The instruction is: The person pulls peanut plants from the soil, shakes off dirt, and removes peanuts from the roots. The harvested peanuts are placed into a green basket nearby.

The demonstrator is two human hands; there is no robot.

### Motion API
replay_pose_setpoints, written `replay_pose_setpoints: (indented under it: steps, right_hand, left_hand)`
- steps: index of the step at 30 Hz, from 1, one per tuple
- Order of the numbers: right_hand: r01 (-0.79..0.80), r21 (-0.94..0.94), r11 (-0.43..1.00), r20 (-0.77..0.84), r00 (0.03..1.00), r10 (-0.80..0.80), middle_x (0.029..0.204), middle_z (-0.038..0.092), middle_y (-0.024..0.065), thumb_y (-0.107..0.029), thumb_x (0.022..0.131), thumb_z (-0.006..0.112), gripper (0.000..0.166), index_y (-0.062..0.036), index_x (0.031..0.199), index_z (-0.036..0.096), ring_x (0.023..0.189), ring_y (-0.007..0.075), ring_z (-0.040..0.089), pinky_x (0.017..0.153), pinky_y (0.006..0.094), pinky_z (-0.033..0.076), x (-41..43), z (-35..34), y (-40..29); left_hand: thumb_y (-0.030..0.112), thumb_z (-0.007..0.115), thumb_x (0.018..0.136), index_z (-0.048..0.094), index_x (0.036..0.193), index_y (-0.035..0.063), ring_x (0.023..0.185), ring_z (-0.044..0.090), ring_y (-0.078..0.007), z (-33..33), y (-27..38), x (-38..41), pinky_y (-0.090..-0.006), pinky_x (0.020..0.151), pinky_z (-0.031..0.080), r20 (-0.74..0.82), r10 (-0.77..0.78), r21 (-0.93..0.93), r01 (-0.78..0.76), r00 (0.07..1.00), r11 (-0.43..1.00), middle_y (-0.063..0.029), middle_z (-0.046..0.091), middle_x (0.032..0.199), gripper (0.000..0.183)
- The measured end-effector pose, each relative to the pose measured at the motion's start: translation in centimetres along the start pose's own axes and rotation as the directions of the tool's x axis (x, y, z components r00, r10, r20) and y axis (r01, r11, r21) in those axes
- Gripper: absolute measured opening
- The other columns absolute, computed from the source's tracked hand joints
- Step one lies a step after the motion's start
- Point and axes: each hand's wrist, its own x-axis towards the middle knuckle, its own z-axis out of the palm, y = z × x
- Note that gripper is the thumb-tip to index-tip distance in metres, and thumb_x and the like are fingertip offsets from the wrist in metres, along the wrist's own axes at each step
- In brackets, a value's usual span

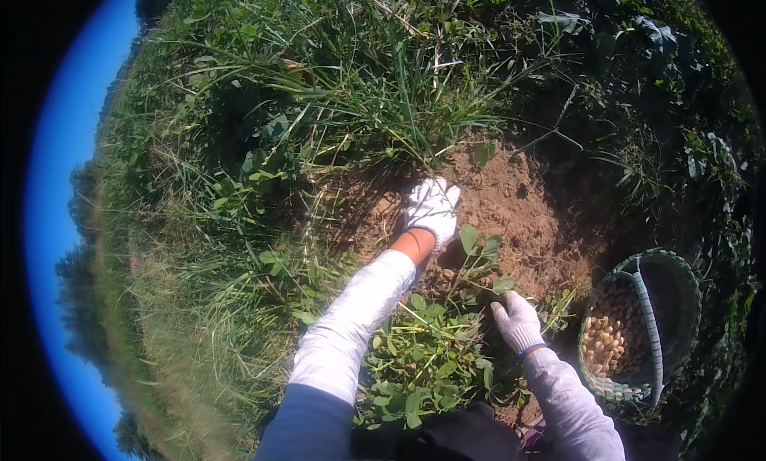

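Observation:
My left hand (433,209), in a white knit glove, reaches down to the bare brown soil (508,197) at the foot of a grass clump (413,120). Its fingertips point away from me and are hidden, so any grip there does not show. My right hand (518,323), also gloved, is beside leafy green plants (425,365) that look like peanut plants. The thumb stands apart, while the other fingers are partly lost among stems and shadow. A leafy stem (473,263) rises between the two hands.
To the right stands a woven basket (610,387) with an upright handle (650,323), partly filled with peanuts in their shells (610,341). Tall grass and weeds (239,132) surround the soil patch. Broad-leaved plants (658,36) grow at the upper right.

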Motion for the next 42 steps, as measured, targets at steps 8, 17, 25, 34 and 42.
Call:
replay_pose_setpoints:
  steps: [8,17,25,34,42]
  right_hand:
    - [0.023,-0.173,0.985,-0.015,1.000,-0.026,0.102,0.065,0.0177,-0.033,0.093,0.067,0.030,-0.0085,0.107,0.059,0.098,0.0383,0.064,0.085,0.0470,0.053,0.5,2.1,0.9]
    - [0.010,-0.108,0.994,-0.007,1.000,-0.011,0.103,0.065,0.0203,-0.033,0.093,0.065,0.031,-0.0063,0.109,0.058,0.099,0.0403,0.064,0.087,0.0485,0.052,0.7,2.1,1.0]
    - [0.005,-0.107,0.994,0.046,0.999,0.000,0.114,0.066,0.0178,-0.034,0.096,0.064,0.036,-0.0086,0.120,0.058,0.108,0.0378,0.064,0.094,0.0470,0.052,0.8,1.8,1.1]
    - [-0.131,-0.008,0.991,0.273,0.954,0.128,0.124,0.067,0.0245,-0.042,0.095,0.064,0.057,-0.0080,0.139,0.053,0.119,0.0414,0.062,0.101,0.0455,0.049,0.6,-3.7,-1.9]
    - [0.342,-0.342,0.876,0.136,0.940,-0.313,0.108,0.069,0.0165,-0.031,0.089,0.072,0.043,-0.0101,0.126,0.063,0.097,0.0356,0.068,0.083,0.0446,0.055,-7.0,-25.4,-2.7]
  left_hand:
    - [0.016,0.060,0.090,0.068,0.108,0.0063,0.103,0.065,-0.0335,-6.1,-0.2,15.4,-0.0439,0.088,0.054,-0.148,0.318,0.276,-0.270,0.936,0.922,-0.0154,0.066,0.106,0.022]
    - [0.056,0.076,0.082,0.048,0.145,0.0039,0.105,0.071,-0.0299,-1.8,-9.9,11.5,-0.0485,0.093,0.049,-0.001,-0.578,0.293,0.553,0.816,0.780,-0.0170,0.073,0.117,0.087]
    - [0.074,0.038,0.098,0.069,0.112,0.0001,0.080,0.068,-0.0283,6.2,-7.0,6.8,-0.0437,0.071,0.051,0.393,-0.656,-0.835,0.548,0.644,0.037,-0.0152,0.074,0.094,0.082]
    - [0.062,0.044,0.100,0.065,0.120,0.0019,0.117,0.064,-0.0411,5.0,-4.6,2.8,-0.0498,0.098,0.048,0.145,-0.659,-0.510,0.627,0.738,0.589,-0.0231,0.068,0.127,0.067]
    - [0.036,0.054,0.098,0.055,0.134,-0.0010,0.106,0.068,-0.0423,6.7,2.2,-6.5,-0.0551,0.078,0.050,0.436,-0.458,0.153,0.438,0.775,0.886,-0.0222,0.070,0.115,0.052]
